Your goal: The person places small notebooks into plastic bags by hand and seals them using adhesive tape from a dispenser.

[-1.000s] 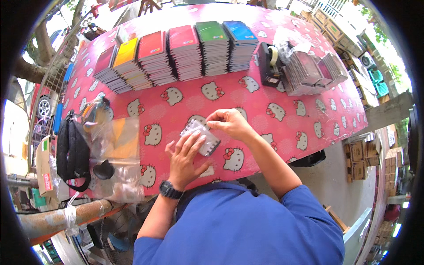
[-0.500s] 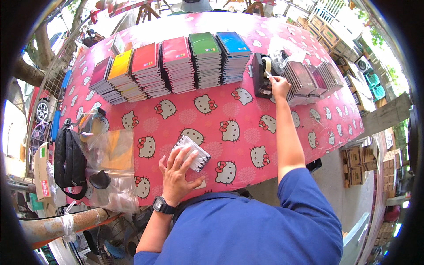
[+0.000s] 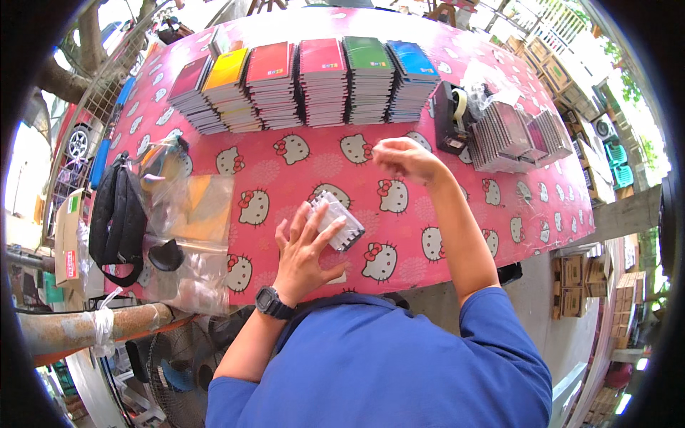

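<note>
My left hand (image 3: 305,246), fingers spread, rests over a small spiral-bound notebook bundle (image 3: 347,230) in what looks like clear wrapping. The bundle lies at a slant on the pink table, its black coil edge toward the right. My right hand (image 3: 407,160) is in the air beyond the bundle and to its right. Its fingers are pinched together and slightly blurred; whatever they hold is too small to make out. A black tape dispenser (image 3: 449,128) with a roll of clear tape stands to the right of that hand.
Stacks of spiral notebooks, including a yellow stack (image 3: 227,70) and a blue stack (image 3: 414,63), line the far side. Smaller notebook stacks (image 3: 503,135) stand right of the dispenser. At the left lie a black bag (image 3: 118,221) and clear plastic bags (image 3: 196,274).
My right hand has left the tape dispenser and moved left toward the notebook bundle, fingers still pinched. My left hand stays on the bundle. The whole view has shifted a little.
</note>
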